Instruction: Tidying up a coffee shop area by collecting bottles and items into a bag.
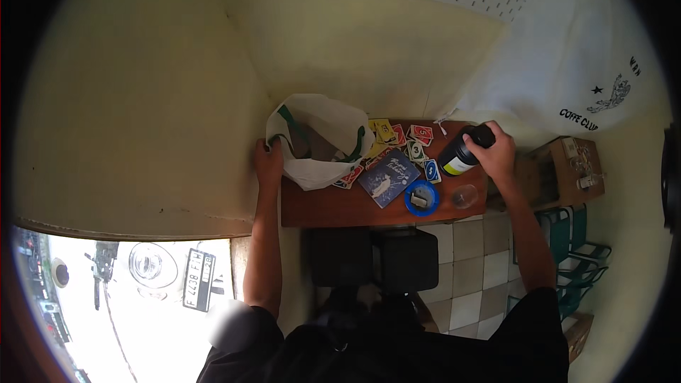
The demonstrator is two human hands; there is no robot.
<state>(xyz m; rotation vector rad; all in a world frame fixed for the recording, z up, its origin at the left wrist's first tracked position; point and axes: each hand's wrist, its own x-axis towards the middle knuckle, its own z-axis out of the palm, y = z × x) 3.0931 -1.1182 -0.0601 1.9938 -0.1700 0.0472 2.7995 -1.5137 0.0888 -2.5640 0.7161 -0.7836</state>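
Observation:
My left hand grips the left rim of a white tote bag with green handles. The bag's mouth gapes upward, and its contents are hard to make out. My right hand is closed around the dark top of a black bottle, which bears a white and yellow-green label. This bottle leans over the right part of the brown wooden table; whether its base touches the top I cannot tell. Between the hands lie scattered Uno cards and a dark blue book with a white drawing.
A blue ashtray with a small pale object inside and a clear glass stand near the table's front edge. Black stools are below. Green chairs and a wooden side table stand right. A wall rises behind.

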